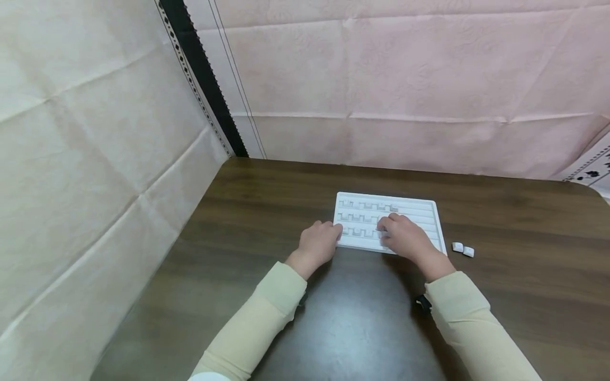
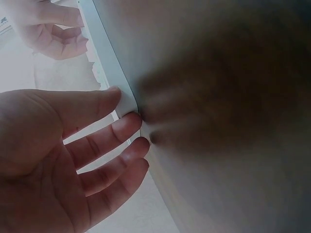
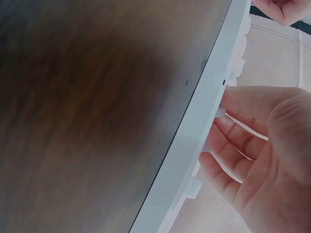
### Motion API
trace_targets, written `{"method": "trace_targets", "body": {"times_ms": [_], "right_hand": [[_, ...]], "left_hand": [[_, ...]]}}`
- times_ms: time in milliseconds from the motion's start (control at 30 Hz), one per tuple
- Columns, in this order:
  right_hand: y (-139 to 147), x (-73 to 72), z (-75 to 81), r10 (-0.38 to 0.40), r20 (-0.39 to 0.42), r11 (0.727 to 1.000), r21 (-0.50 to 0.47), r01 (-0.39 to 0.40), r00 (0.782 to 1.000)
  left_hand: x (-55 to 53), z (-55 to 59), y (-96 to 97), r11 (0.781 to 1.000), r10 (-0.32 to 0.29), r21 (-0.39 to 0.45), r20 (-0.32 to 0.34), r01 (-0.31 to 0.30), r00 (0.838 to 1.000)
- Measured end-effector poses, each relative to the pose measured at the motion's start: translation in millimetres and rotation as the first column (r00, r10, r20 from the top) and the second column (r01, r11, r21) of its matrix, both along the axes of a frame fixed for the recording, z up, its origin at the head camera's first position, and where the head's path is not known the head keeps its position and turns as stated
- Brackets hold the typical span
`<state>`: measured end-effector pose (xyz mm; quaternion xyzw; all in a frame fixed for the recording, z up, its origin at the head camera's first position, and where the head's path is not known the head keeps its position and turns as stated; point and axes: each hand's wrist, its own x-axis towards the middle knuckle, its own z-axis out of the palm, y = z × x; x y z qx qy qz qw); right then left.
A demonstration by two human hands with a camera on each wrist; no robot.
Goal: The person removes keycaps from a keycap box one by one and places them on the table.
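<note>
A white rectangular tray (image 1: 367, 245) with ridged rows lies on the table, small white pieces (image 1: 364, 218) set along the left and middle of its rows. My left hand (image 1: 318, 242) pinches the tray's near left corner, thumb against the side and fingertips at the edge, as the left wrist view shows. Over the tray's near right part, my right hand (image 1: 405, 237) bends its fingers down to the front row. In the right wrist view its thumb and fingers pinch a small whitish piece (image 3: 220, 112) just behind the tray's front edge.
Two loose white pieces (image 1: 463, 249) lie side by side on the brown wooden table (image 1: 524, 296), right of the tray. Pale cloth (image 1: 405, 79) hangs behind the table, and another cloth (image 1: 95, 159) along its left side.
</note>
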<state>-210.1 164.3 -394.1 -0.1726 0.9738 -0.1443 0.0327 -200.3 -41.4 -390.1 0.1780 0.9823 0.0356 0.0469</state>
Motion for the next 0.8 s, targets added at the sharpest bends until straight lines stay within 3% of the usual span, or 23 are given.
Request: {"method": "trace_targets", "body": {"times_ms": [800], "right_hand": [[5.9, 2.6, 2.8, 0.003, -0.043, 1.0, 0.011, -0.002, 0.999]], "left_hand": [[-0.3, -0.4, 0.9, 1.0, 0.009, 0.0, 0.006, -0.009, 1.0]]}}
